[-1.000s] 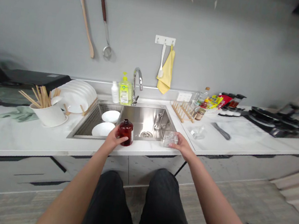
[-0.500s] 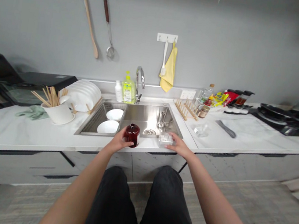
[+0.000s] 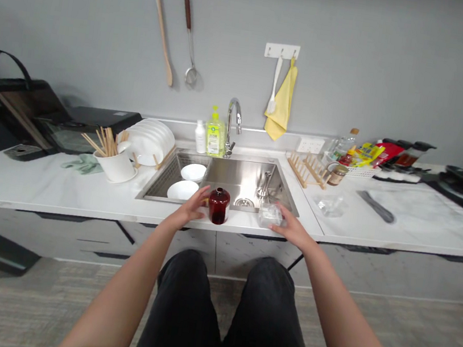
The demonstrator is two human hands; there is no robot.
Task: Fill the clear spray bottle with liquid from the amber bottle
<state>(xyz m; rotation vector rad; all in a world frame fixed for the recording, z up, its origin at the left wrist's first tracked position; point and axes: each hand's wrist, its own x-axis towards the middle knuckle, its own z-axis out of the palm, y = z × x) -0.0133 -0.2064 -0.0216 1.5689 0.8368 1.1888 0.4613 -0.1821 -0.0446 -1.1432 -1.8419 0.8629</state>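
Note:
A dark red, rounded bottle (image 3: 219,206) with a narrow neck stands upright on the counter strip in front of the sink. Just left of it is my left hand (image 3: 187,210), its fingers spread and holding nothing. To the right, a small clear plastic box (image 3: 269,215) rests at the sink's front edge. My right hand (image 3: 293,228) grips the right end of this box, thumb on the near side and fingers on the far side. What the box contains is too blurred to tell.
Behind the hands lies the steel sink (image 3: 240,172), with white bowls (image 3: 183,190) in its left rack. White plates (image 3: 150,139) and a chopstick holder (image 3: 115,166) stand to the left. On the right are a wooden rack (image 3: 307,171), a jar (image 3: 337,175) and crumpled clear plastic (image 3: 331,205).
My left hand has let go of the red bottle and drawn off to its left. The right hand stays at the clear box. The whole view has shifted, with the scene moving rightward.

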